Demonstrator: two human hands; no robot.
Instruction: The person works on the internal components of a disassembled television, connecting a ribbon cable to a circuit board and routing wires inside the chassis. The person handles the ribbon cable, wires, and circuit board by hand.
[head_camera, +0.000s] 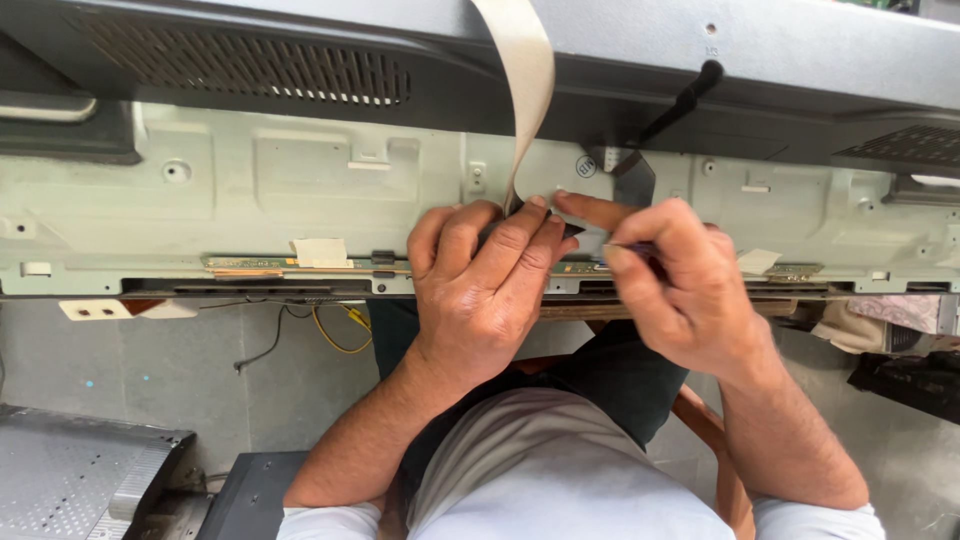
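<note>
A flat-screen panel lies face down with its pale metal chassis (250, 190) exposed. A wide flat ribbon cable (524, 80) comes down from the black rear cover (600, 60) to a narrow circuit strip (260, 265) along the chassis edge. My left hand (480, 290) pinches the lower end of the ribbon cable between thumb and fingertips. My right hand (670, 280) is beside it, its forefinger touching the cable end and its fingers curled around a small dark tool or connector that is mostly hidden.
A black cable (685, 100) lies on the rear cover. Tape patches (320, 252) sit on the circuit strip. Yellow and black wires (335, 335) hang below the panel edge. A perforated metal plate (70, 480) lies on the floor at lower left, and dark clutter (905, 380) at right.
</note>
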